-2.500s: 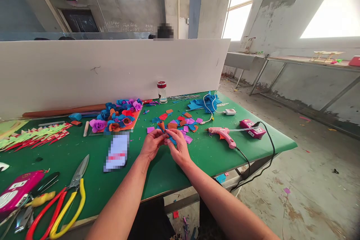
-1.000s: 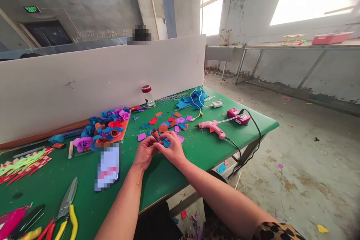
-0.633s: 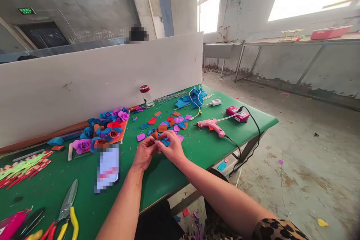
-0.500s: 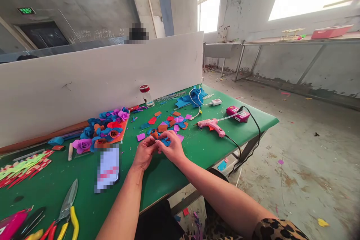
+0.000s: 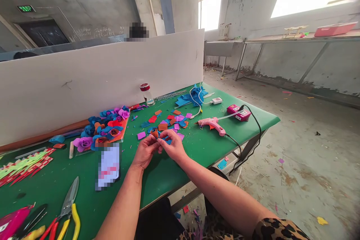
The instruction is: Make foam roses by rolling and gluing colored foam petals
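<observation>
blue foam piece (image 5: pixel 168 141), mostly hidden, pinched between fingers of left hand (image 5: pixel 144 153), right hand (image 5: pixel 175 147)

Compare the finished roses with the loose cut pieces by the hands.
1. The roses are rolled into blooms; the cut pieces lie flat.
2. The roses sit bunched on an orange sheet; the cut pieces are scattered on the green table just beyond the left hand and right hand, which pinch a small piece together.
Both come in blue, purple, orange and red.

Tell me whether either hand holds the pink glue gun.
No, the pink glue gun lies on the green table, apart from the left hand and right hand.
</observation>
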Motion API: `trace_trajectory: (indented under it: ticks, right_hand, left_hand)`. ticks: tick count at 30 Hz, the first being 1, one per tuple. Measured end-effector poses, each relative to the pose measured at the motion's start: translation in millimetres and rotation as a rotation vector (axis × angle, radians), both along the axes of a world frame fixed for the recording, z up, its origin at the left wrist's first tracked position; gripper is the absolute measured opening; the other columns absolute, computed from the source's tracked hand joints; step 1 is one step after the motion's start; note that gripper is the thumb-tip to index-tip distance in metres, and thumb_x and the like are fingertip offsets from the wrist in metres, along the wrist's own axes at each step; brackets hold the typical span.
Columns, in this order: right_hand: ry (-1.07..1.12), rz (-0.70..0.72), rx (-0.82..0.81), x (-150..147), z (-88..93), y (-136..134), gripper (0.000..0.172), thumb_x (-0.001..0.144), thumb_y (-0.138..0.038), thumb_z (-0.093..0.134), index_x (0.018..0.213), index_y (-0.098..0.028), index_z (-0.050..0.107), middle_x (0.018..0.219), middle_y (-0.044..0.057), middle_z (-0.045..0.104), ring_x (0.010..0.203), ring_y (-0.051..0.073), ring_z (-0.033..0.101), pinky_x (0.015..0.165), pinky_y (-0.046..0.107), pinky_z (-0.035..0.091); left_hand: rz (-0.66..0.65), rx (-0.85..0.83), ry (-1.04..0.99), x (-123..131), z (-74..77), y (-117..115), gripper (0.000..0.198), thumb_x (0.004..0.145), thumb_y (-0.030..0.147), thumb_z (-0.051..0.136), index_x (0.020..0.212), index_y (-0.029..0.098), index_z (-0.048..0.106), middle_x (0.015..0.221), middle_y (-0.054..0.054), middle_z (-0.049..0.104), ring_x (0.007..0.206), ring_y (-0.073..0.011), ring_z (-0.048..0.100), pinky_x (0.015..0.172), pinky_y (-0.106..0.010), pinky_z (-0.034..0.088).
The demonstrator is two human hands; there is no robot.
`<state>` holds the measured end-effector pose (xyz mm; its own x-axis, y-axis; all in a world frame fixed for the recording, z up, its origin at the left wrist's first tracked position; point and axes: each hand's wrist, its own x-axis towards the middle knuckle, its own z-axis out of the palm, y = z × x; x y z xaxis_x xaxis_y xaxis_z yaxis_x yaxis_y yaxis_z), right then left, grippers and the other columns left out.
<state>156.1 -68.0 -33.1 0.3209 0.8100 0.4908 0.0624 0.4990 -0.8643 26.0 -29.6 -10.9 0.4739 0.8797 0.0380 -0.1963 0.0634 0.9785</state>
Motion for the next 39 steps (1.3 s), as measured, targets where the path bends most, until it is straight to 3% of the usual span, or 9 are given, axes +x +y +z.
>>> trace_trajectory:
  ticks: [4, 8, 13, 19, 24, 32, 39]
  right_hand:
    - [0.337, 0.102, -0.089, 1.4, -1.0, 5.1, 0.032, 0.075, -0.045, 0.070, 0.092, -0.021, 0.059, 0.088, 0.002, 0.064, 0.077, 0.015, 0.060, 0.067, 0.027, 0.050]
    - [0.553, 0.139, -0.191, 6.7, 1.9, 4.8, 0.035, 0.068, -0.049, 0.077, 0.075, -0.019, 0.060, 0.068, -0.002, 0.058, 0.062, 0.012, 0.054, 0.059, 0.025, 0.047]
    - [0.644, 0.262, -0.224, 8.7, 4.0, 1.5, 0.037, 0.062, -0.047, 0.083, 0.062, -0.018, 0.060, 0.061, -0.001, 0.056, 0.055, 0.010, 0.049, 0.056, 0.026, 0.044]
    - [0.543, 0.266, -0.198, 3.3, 1.4, -0.6, 0.034, 0.071, -0.050, 0.076, 0.073, -0.017, 0.072, 0.070, 0.004, 0.067, 0.063, 0.014, 0.057, 0.066, 0.029, 0.047]
    - [0.425, 0.177, -0.127, 2.9, 1.3, -3.0, 0.027, 0.073, -0.043, 0.077, 0.072, -0.018, 0.068, 0.069, 0.000, 0.064, 0.064, 0.013, 0.054, 0.066, 0.027, 0.044]
    - [0.361, 0.054, -0.194, 3.1, 0.2, -4.0, 0.032, 0.063, -0.044, 0.083, 0.061, -0.016, 0.067, 0.057, -0.001, 0.059, 0.054, 0.011, 0.046, 0.054, 0.025, 0.036]
    - [0.299, 0.077, -0.176, 0.8, -2.4, -5.2, 0.032, 0.067, -0.046, 0.079, 0.062, -0.015, 0.070, 0.060, 0.003, 0.066, 0.058, 0.014, 0.055, 0.059, 0.026, 0.043]
  left_hand:
    - [0.138, -0.035, -0.101, -3.2, 1.2, 3.2, 0.028, 0.060, 0.027, 0.089, 0.072, 0.014, 0.067, 0.069, -0.001, 0.069, 0.051, -0.0080, 0.057, 0.047, -0.020, 0.046]
    - [0.271, -0.005, -0.180, -7.6, 2.6, 6.7, 0.027, 0.060, 0.026, 0.088, 0.075, 0.014, 0.069, 0.080, -0.003, 0.072, 0.058, -0.0076, 0.059, 0.052, -0.019, 0.049]
    - [0.288, -0.003, -0.216, -11.7, 2.8, 6.5, 0.025, 0.063, 0.027, 0.087, 0.074, 0.014, 0.069, 0.077, -0.003, 0.071, 0.058, -0.0080, 0.059, 0.052, -0.019, 0.049]
    - [0.235, 0.007, -0.154, -11.8, 4.0, 1.8, 0.024, 0.063, 0.029, 0.087, 0.073, 0.014, 0.070, 0.073, -0.003, 0.070, 0.057, -0.0087, 0.059, 0.053, -0.020, 0.050]
    - [0.219, 0.048, -0.070, -9.3, 4.0, -1.4, 0.025, 0.064, 0.033, 0.086, 0.071, 0.015, 0.070, 0.066, -0.002, 0.069, 0.057, -0.0106, 0.060, 0.054, -0.022, 0.050]
    - [0.318, 0.308, 0.087, -6.1, -4.1, 1.0, 0.018, 0.069, 0.035, 0.082, 0.073, 0.019, 0.073, 0.063, -0.001, 0.071, 0.060, -0.0154, 0.064, 0.065, -0.027, 0.054]
    - [0.335, 0.463, 0.111, -8.5, -8.3, 5.6, 0.017, 0.072, 0.035, 0.079, 0.079, 0.020, 0.075, 0.072, -0.002, 0.073, 0.064, -0.0155, 0.066, 0.065, -0.026, 0.054]
